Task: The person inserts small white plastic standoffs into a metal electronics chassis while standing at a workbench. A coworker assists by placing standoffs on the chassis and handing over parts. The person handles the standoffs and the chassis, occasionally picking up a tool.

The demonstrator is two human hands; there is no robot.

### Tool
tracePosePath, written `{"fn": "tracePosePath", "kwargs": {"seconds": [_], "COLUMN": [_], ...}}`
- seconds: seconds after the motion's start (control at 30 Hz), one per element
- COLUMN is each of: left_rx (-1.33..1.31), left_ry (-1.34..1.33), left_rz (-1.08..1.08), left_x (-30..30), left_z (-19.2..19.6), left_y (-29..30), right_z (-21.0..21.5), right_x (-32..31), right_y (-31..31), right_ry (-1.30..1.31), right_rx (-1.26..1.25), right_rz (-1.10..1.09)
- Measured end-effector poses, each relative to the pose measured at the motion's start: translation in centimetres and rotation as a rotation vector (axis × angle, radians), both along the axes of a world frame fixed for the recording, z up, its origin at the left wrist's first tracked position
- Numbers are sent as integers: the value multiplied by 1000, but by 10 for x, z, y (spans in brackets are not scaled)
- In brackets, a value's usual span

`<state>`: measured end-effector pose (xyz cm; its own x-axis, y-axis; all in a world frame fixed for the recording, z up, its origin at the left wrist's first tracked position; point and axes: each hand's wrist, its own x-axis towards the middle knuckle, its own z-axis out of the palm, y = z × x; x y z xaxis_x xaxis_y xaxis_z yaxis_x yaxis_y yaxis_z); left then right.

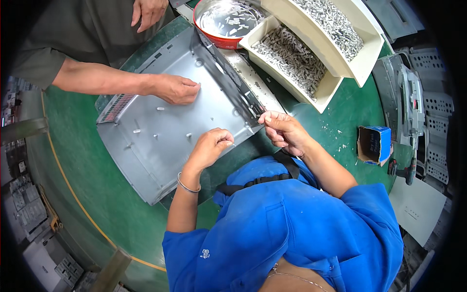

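A grey sheet-metal panel [170, 124] with a raised, vented side wall lies before me, and several small white plugs [160, 108] sit on it. Above its near edge is my left hand [210, 148], thumb and fingers pinched together; a tiny pale piece seems to show at the tips, too small to name. My right hand [286, 132] is closed, with thumb and index finger at the panel's right corner by the end of the side wall. What it grips there, if anything, is hidden. Across the panel, a co-worker's hand [177, 90] pinches a small pale piece.
Two cream bins [331, 95] full of small grey-white pieces stand at the far right, one overlapping the other. Beside them is a red round tin [228, 43] with white plugs. An open blue box [382, 141] and a power screwdriver [404, 170] lie farther right.
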<state>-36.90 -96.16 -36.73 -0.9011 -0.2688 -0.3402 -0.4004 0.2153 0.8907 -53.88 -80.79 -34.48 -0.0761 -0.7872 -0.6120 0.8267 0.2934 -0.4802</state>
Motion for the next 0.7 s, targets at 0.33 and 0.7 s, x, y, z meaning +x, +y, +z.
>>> {"fn": "tracePosePath", "kwargs": {"seconds": [0.33,0.7], "left_rx": [134,113], "left_ry": [2,14], "left_rz": [-28,-51], "left_x": [-1,-1], "left_z": [-1,-6], "left_y": [-7,-7], "right_z": [2,-2], "right_x": [0,2], "right_y": [-11,-10], "right_ry": [2,17], "right_rx": [-7,-11], "right_rz": [11,24]}}
